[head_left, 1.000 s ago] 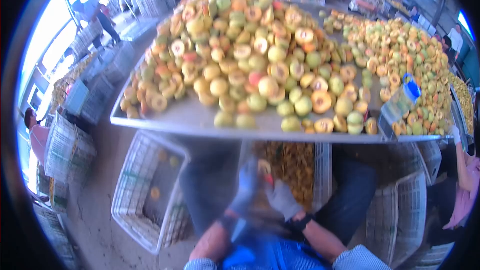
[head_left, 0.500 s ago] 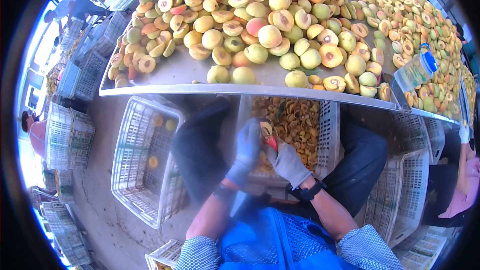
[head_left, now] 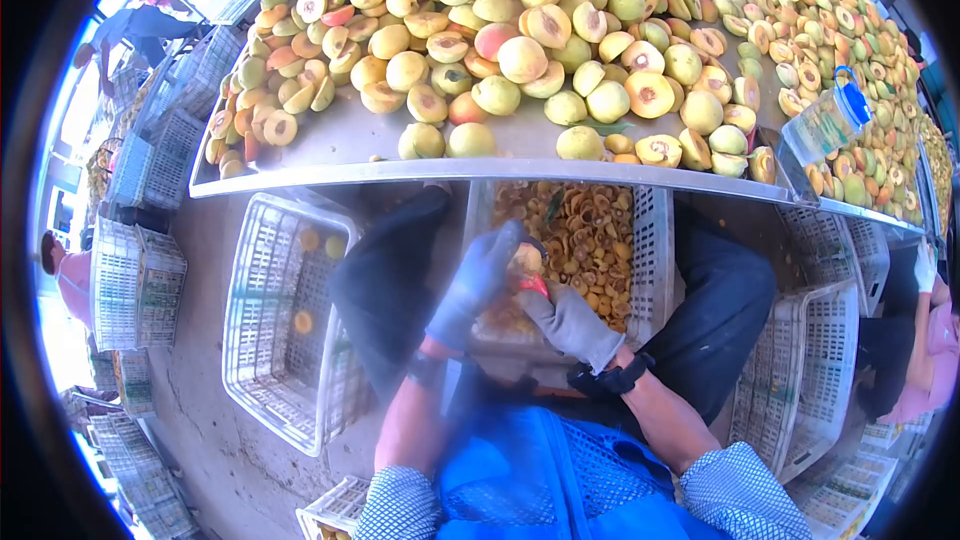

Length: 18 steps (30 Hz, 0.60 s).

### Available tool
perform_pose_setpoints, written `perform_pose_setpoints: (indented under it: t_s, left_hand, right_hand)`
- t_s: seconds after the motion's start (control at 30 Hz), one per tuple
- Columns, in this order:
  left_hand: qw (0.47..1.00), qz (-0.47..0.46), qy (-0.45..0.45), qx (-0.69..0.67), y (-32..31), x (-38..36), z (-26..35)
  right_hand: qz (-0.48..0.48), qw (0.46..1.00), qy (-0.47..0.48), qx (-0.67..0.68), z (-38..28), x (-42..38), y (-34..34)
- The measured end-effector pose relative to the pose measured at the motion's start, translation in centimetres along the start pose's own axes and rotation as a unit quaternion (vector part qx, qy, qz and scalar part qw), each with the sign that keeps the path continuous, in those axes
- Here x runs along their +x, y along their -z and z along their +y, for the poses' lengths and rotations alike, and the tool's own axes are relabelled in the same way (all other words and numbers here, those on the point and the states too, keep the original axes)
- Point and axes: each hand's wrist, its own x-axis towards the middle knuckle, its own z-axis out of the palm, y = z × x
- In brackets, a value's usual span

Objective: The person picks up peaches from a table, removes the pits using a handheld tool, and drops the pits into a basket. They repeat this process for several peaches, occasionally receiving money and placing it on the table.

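In front of me, above a crate, my left hand (head_left: 482,278) is gloved and closed around a cut peach half (head_left: 527,258). My right hand (head_left: 572,324), also gloved, grips a small tool with a red handle (head_left: 534,286) held against the fruit. The tool's working end is hidden. Below my hands, the crate (head_left: 652,250) holds many small yellow-brown peach scraps. A metal-edged table (head_left: 350,176) in front carries a heap of halved peaches (head_left: 520,60).
A white crate (head_left: 325,380) with a few fruit pieces stands at my left, and more crates (head_left: 790,380) at my right. A clear bottle with a blue lid (head_left: 825,128) rests on the table. A person in pink (head_left: 935,350) sits at the far right.
My view has shifted slightly. My left hand has moved a little left and up with the peach half, while the right still holds the red-handled tool at it.
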Motion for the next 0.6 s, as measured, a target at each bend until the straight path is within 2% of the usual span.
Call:
perform_pose_setpoints:
  t_s: [0.03, 0.07, 0.1, 0.13, 0.17, 0.23, 0.3, 0.33, 0.4, 0.43, 0.47, 0.53, 0.6]
  left_hand:
    - [0.993, -0.003, 0.072, -0.096, -0.5, -0.3, 1.5]
    - [0.993, -0.001, 0.069, -0.096, -1.0, -0.5, 1.8]
    - [0.994, 0.013, -0.036, -0.1, -1.6, -0.9, 1.8]
    - [0.985, 0.025, -0.138, -0.101, -2.0, -1.1, 1.8]
    - [0.985, 0.026, -0.138, -0.1, -2.3, -1.1, 1.5]
    - [0.98, 0.108, -0.149, -0.076, -2.7, -1.1, 1.0]
    - [0.984, 0.097, -0.121, -0.085, -2.0, -1.1, 0.6]
    - [0.988, 0.075, -0.095, -0.095, -1.6, -1.0, 0.5]
    - [0.991, 0.051, -0.067, -0.104, -1.0, -0.7, 0.9]
    - [0.997, 0.008, -0.042, -0.057, -0.7, -0.7, 1.6]
    - [0.999, -0.034, -0.018, -0.01, -0.5, -0.7, 2.1]
    - [0.998, -0.055, -0.035, -0.006, -0.6, -0.6, 2.1]
    - [0.996, -0.077, -0.05, 0.001, -0.7, -0.7, 2.1]
  right_hand:
    - [0.0, 1.0, 0.003, -0.001, -0.6, 0.0, 0.2]
    - [-0.02, 0.994, -0.095, 0.045, -1.4, -0.1, 0.5]
    - [-0.041, 0.977, -0.191, 0.09, -2.0, 0.0, 0.7]
    - [-0.042, 0.977, -0.188, 0.09, -2.3, 0.1, 0.7]
    - [-0.042, 0.972, -0.203, 0.111, -2.5, 0.1, 0.5]
    - [-0.044, 0.966, -0.22, 0.129, -2.8, 0.0, 0.4]
    - [-0.071, 0.969, -0.155, 0.181, -3.0, -0.2, 0.2]
    - [-0.072, 0.968, -0.157, 0.182, -3.1, -0.1, 0.4]
    - [-0.109, 0.983, -0.145, 0.012, -3.3, 0.1, 1.4]
    - [-0.109, 0.983, -0.148, 0.012, -3.7, -0.2, 1.3]
    - [-0.1, 0.984, -0.141, 0.049, -4.1, -0.5, 1.3]
    - [-0.092, 0.983, -0.135, 0.086, -4.2, -1.3, 0.8]
    - [-0.11, 0.918, -0.242, 0.294, -4.0, -2.0, 0.2]
